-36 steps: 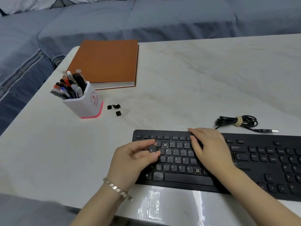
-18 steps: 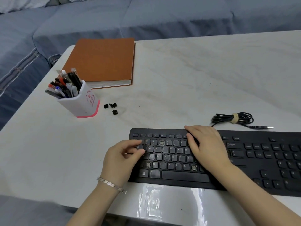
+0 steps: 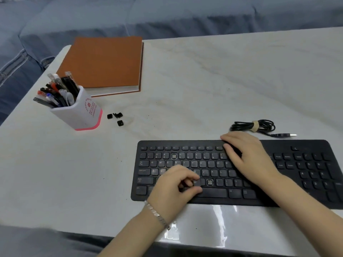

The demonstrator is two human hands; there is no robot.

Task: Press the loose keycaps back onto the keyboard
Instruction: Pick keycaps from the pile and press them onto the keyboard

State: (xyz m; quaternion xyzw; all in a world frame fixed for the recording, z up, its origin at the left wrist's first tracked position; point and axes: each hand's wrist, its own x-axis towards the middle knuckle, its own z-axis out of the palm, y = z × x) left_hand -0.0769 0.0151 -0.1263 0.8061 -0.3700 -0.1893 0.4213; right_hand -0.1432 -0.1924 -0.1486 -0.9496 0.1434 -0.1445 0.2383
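Note:
A black keyboard [image 3: 213, 198] lies at the table's near edge. My left hand [image 3: 172, 188] hovers over its lower left rows and pinches a black keycap [image 3: 197, 182] between thumb and forefinger, just above the bottom letter row. An open socket [image 3: 209, 182] shows right beside that keycap, and another open socket [image 3: 173, 156] is in the number row. My right hand [image 3: 248, 156] rests flat on the keyboard's middle, fingers straight, holding it down. Three loose black keycaps [image 3: 117, 117] lie on the table beside the pen holder.
A white pen holder [image 3: 78, 112] full of pens stands at the left. An orange book [image 3: 104, 65] lies behind it. A coiled black USB cable [image 3: 254, 126] sits just beyond the keyboard. A blue sofa runs behind the white table [image 3: 204, 80].
My left hand has carried the keycap from the keyboard's upper left rows down and to the right, to the bottom letter row. My right hand stayed resting on the keyboard.

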